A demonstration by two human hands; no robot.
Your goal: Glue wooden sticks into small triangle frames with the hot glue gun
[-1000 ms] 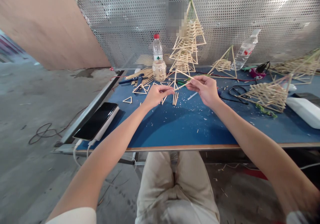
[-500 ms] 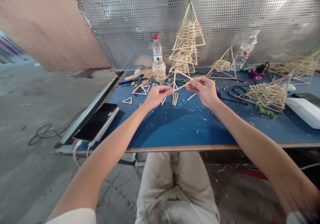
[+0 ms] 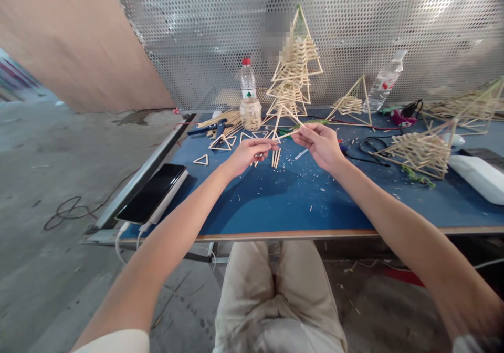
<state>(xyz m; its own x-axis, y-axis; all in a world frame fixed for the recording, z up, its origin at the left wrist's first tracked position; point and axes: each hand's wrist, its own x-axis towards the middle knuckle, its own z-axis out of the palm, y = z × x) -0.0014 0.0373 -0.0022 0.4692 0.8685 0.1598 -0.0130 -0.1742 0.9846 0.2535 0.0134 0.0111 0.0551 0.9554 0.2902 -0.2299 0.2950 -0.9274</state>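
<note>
Between my hands, above the blue table (image 3: 252,211), is a triangle of thin wooden sticks (image 3: 289,134). My left hand (image 3: 255,152) pinches its left corner, and my right hand (image 3: 318,142) pinches the right corner; the triangle's tip points away from me. Several short loose sticks (image 3: 276,158) lie just below it on the table. Smaller stick triangles (image 3: 222,142) rest left of my left hand, with one separate triangle (image 3: 201,160) nearer to me. A tall tiered stick tower (image 3: 295,80) stands behind the held triangle.
A jar (image 3: 251,114) and a red-capped bottle (image 3: 247,77) stand at the back, beside blue pliers (image 3: 214,127) and a stick pile (image 3: 234,119). A phone (image 3: 153,193) lies left. More stick structures (image 3: 421,151), a leaning bottle (image 3: 386,82) and black cable (image 3: 372,148) are right.
My left hand's fingers have shifted slightly at the triangle's left corner. The triangle's tip has moved a little to the right. My right hand keeps nearly the same place.
</note>
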